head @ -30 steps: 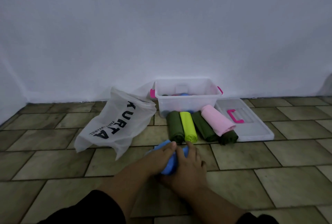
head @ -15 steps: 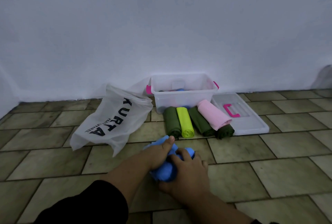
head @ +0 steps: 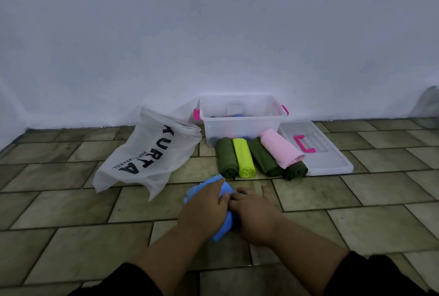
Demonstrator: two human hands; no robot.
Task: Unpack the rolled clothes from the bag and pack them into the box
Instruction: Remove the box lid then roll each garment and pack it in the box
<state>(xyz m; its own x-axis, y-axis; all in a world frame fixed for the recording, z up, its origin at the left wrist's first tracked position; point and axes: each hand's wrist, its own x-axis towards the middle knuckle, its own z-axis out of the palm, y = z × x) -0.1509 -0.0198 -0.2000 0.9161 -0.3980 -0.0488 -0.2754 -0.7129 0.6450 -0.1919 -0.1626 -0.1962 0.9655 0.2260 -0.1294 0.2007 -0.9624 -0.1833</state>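
A blue cloth point(head: 202, 188) lies on the tiled floor in front of me, partly loose. My left hand point(head: 206, 207) presses on top of it with fingers curled over the fabric. Beside it my right hand point(head: 254, 215) grips the cloth's right end. Further back lie rolled clothes in a row: a dark green roll point(head: 226, 157), a lime roll point(head: 243, 157), another dark green roll point(head: 263, 160), a pink roll point(head: 279, 148) on top of a further green one. Behind them stands the clear plastic box point(head: 242, 127) with pink handles and some clothes inside. The white bag point(head: 147, 155) lies to the left.
The box's clear lid point(head: 320, 153) with a pink handle lies flat on the floor to the right of the rolls. A white wall runs close behind the box. Bare floor tiles stretch to the left and right of my arms.
The blue cloth has shifted slightly toward me under both hands. My right hand has moved from on top of the roll to its right end, and my view has tilted a little.
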